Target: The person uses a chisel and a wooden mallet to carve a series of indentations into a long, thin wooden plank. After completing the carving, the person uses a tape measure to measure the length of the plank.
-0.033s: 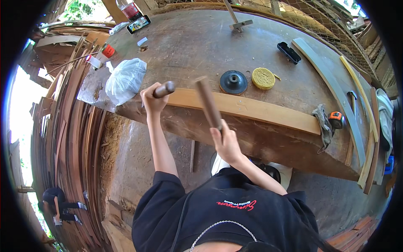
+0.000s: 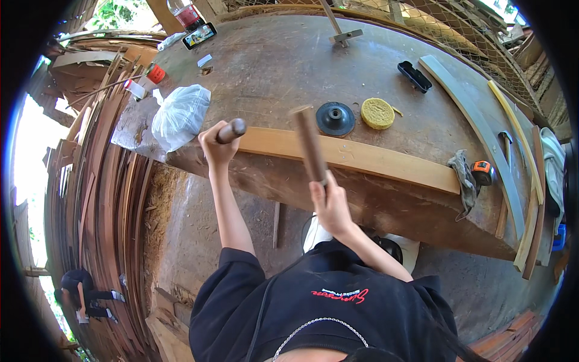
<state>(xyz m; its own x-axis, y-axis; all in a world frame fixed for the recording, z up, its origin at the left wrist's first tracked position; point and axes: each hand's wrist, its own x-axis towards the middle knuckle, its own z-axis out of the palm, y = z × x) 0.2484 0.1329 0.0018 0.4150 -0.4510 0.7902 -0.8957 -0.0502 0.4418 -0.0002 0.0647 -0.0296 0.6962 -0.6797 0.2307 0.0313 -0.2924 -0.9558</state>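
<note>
My left hand (image 2: 215, 146) is closed round a dark round wooden handle (image 2: 233, 129) at the left end of a long light board (image 2: 380, 160), which lies along the bench's front edge. My right hand (image 2: 330, 208) grips a brown wooden bar (image 2: 309, 145), tilted upward over the board and blurred at its upper end. A white plastic bag (image 2: 180, 117) rests beside my left hand; a black rubber disc (image 2: 335, 118) and a round yellow pad (image 2: 377, 113) lie beyond the board.
The bench (image 2: 271, 66) carries a tape measure (image 2: 482, 173), grey cloth, hammer, long strips, black case (image 2: 414, 76), cans and a phone (image 2: 198, 35) by a bottle. Stacked planks (image 2: 96, 211) line the left, where another person (image 2: 81, 289) bends low.
My right hand and the wooden bar have moved slightly to the right. My left hand with the handle has shifted a little to the left.
</note>
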